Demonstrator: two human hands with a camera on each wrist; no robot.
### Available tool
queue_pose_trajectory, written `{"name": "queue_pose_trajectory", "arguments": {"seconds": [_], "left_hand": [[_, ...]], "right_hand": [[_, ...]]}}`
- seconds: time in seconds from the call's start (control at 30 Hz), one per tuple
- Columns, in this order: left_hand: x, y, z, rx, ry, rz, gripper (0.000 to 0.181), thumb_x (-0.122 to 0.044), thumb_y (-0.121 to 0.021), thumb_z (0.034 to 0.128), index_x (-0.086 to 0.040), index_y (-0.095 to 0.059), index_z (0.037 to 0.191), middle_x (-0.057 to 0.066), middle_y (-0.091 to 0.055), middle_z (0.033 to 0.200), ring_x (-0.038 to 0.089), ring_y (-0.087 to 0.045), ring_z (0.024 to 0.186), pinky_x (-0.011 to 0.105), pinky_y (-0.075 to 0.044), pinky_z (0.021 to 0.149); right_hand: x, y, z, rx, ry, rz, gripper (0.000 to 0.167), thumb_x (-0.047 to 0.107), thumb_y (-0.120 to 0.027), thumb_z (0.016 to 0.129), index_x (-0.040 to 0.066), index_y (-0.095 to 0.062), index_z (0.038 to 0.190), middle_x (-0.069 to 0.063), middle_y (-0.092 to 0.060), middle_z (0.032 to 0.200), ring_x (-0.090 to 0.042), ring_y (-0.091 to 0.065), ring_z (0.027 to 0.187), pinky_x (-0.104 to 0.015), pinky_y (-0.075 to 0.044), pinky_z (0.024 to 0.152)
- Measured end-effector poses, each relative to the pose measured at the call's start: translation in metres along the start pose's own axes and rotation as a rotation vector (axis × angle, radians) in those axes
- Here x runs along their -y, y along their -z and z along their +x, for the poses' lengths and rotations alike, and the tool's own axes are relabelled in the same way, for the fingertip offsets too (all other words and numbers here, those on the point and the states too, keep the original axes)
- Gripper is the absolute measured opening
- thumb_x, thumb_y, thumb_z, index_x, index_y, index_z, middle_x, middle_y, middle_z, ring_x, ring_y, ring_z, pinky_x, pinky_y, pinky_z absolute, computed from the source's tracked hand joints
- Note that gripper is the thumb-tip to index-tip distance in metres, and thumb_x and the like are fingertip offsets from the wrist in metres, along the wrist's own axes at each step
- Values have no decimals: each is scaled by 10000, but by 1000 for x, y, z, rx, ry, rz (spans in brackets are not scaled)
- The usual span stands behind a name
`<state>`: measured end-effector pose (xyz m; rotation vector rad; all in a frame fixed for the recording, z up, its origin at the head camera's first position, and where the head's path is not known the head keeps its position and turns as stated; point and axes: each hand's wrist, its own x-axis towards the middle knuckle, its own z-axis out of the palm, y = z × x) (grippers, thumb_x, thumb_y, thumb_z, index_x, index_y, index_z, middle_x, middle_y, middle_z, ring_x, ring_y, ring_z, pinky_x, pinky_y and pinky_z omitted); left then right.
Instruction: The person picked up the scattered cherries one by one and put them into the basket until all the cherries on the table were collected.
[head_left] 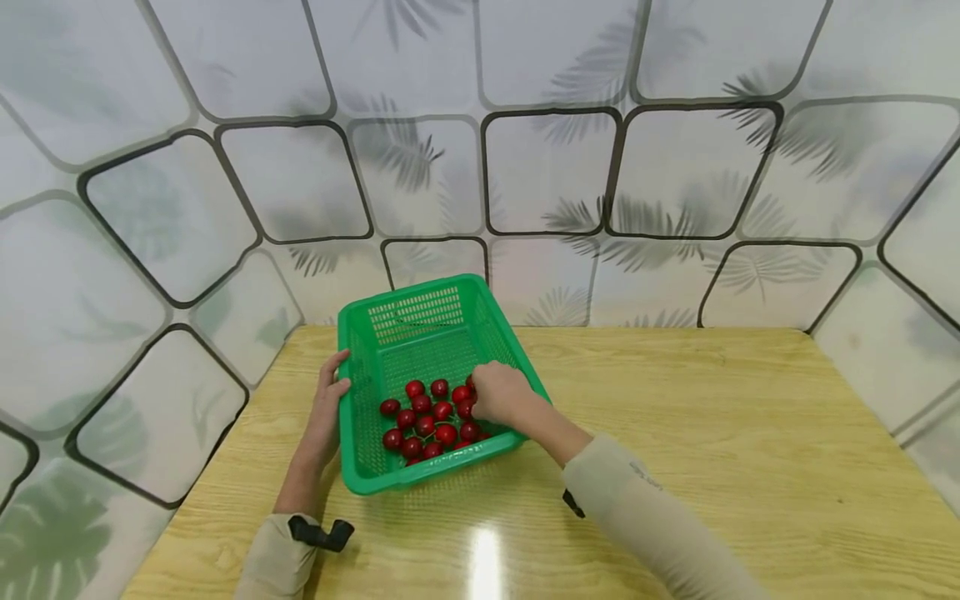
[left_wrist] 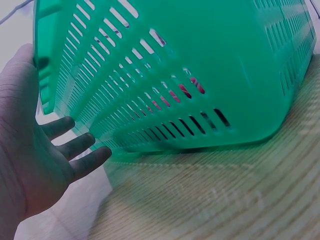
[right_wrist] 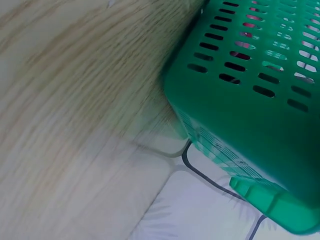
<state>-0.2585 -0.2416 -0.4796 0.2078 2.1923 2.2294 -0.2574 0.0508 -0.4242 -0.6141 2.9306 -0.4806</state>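
Observation:
A green plastic basket [head_left: 420,354] with slotted walls stands on the wooden table, turned slightly. Several dark red cherries [head_left: 425,426], some with green stems, lie together at its near end. My left hand [head_left: 326,412] is at the left rim, two fingertips laid over its edge. In the left wrist view, three fingers [left_wrist: 90,161] of that hand are spread outside the slotted wall. My right hand [head_left: 504,393] reaches over the right wall, its fingers bent down among the cherries. What lies under those fingers is hidden; the right wrist view shows only the basket's outside.
The wooden table [head_left: 697,417] extends to the right of the basket and in front of it. A patterned wall covering [head_left: 551,171] rises behind the table's back edge and along both sides. Dark straps [head_left: 322,533] sit at both cuffs.

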Motion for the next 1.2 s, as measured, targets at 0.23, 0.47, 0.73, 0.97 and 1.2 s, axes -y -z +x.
{"name": "queue_pose_trajectory", "arguments": {"seconds": [0.23, 0.47, 0.73, 0.97, 1.2], "left_hand": [[1, -2, 1, 0, -3, 7, 482, -258, -295, 1076, -204, -202, 1545, 192, -253, 1511, 127, -538, 1087, 209, -504, 822], [1, -2, -1, -5, -2, 6, 471, -247, -290, 1073, -213, -212, 1536, 190, -261, 1499, 124, -533, 1093, 206, -503, 828], [0, 2, -5, -7, -2, 12, 479, -251, -284, 1076, -209, -199, 1545, 188, -258, 1507, 130, -525, 1108, 208, -500, 838], [1, 2, -2, -16, 4, 12, 477, -249, -291, 1077, -196, -200, 1542, 187, -246, 1526, 161, -510, 1125, 209, -500, 830], [3, -1, 8, -9, 28, 55, 504, -241, -301, 1077, -173, -177, 1560, 206, -256, 1512, 188, -491, 1137, 209, -492, 834]], "right_hand": [[1, 1, -1, 18, 53, 26, 429, -11, -670, 749, 182, -345, 544, 69, -261, 542, -96, -245, 513, -232, -253, 435], [7, -2, 1, 56, 247, -114, 488, -3, -672, 811, 190, -300, 560, 81, -190, 538, -83, -194, 538, -219, -197, 462], [11, -7, 5, 71, 268, -163, 463, -3, -641, 858, 197, -334, 574, 81, -265, 549, -88, -270, 549, -221, -283, 466], [6, -6, 7, 78, 222, -103, 453, 12, -672, 849, 184, -369, 558, 87, -287, 515, -79, -275, 515, -220, -281, 450], [-7, -2, 9, 50, 249, 6, 416, 91, -636, 899, 187, -423, 556, 89, -306, 501, -64, -264, 489, -219, -248, 457]]}}
